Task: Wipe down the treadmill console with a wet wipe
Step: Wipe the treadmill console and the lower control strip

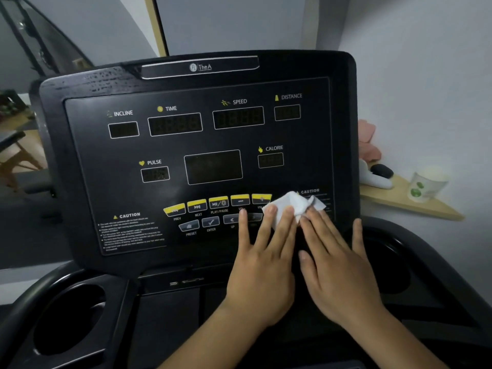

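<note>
White, crumpled wet wipe [290, 203] — maybe folded — lies on console [186, 145] under flat left hand [263, 257], right hand [338, 262].

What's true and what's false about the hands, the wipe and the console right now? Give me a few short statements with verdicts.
1. Both the left hand and the right hand press the wipe against the console with straight fingers. True.
2. The wipe lies at the console's upper left, over the INCLINE window. False: it is at the lower right, next to the right-hand caution label.
3. The displays show lit numbers. False: they are all dark.
4. A cup stands on the wooden shelf to the right of the console. True.
</note>
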Action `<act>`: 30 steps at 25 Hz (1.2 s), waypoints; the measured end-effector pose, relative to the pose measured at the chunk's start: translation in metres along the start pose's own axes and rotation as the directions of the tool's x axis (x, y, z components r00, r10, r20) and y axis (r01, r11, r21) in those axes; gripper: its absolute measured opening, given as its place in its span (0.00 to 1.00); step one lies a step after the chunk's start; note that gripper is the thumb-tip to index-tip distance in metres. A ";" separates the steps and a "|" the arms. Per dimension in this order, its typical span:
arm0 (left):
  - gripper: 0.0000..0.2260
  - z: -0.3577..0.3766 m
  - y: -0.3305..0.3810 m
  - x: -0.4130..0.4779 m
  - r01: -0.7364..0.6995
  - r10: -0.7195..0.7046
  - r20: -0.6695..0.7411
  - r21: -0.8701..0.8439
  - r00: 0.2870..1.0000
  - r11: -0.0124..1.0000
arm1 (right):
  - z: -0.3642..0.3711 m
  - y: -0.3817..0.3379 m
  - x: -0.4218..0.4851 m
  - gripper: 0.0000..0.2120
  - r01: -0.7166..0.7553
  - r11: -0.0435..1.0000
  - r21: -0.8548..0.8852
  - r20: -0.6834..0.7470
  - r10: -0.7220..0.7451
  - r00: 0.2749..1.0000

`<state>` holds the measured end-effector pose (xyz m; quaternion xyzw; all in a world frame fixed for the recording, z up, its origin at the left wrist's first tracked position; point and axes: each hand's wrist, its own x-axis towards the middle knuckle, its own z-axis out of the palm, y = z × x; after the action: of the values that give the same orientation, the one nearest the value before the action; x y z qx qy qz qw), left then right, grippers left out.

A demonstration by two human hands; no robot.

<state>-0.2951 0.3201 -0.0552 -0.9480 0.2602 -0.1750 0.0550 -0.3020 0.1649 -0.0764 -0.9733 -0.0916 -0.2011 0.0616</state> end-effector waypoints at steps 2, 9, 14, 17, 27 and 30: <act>0.27 -0.004 0.004 0.012 -0.002 0.002 -0.017 0.014 1.000 1.000 | -0.003 0.009 0.005 0.27 -0.005 1.000 -0.003 -0.024 0.005 1.000; 0.26 -0.010 0.020 0.053 -0.013 0.013 -0.087 -0.007 0.996 1.000 | -0.015 0.031 0.032 0.27 -0.097 0.994 -0.047 -0.083 0.093 0.992; 0.25 0.004 0.037 0.031 -0.083 0.082 -0.032 -0.039 0.996 0.996 | 0.000 0.033 -0.004 0.27 -0.094 0.996 0.004 -0.049 0.094 0.994; 0.26 -0.008 0.034 0.059 -0.093 0.095 -0.057 0.039 0.994 0.995 | -0.010 0.042 0.018 0.27 -0.117 0.992 0.043 -0.104 0.121 0.987; 0.26 0.005 0.046 0.030 -0.157 0.156 0.046 0.012 0.987 0.988 | 0.006 0.048 -0.020 0.30 -0.097 0.972 0.213 -0.057 0.111 0.992; 0.25 -0.001 0.046 0.043 -0.138 0.138 -0.018 -0.004 0.990 0.990 | 0.001 0.054 -0.007 0.28 -0.099 0.965 0.244 -0.088 0.123 0.988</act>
<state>-0.2827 0.2589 -0.0502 -0.9263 0.3260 -0.1783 0.0620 -0.2969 0.1110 -0.0850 -0.9509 -0.0572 -0.2343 0.1941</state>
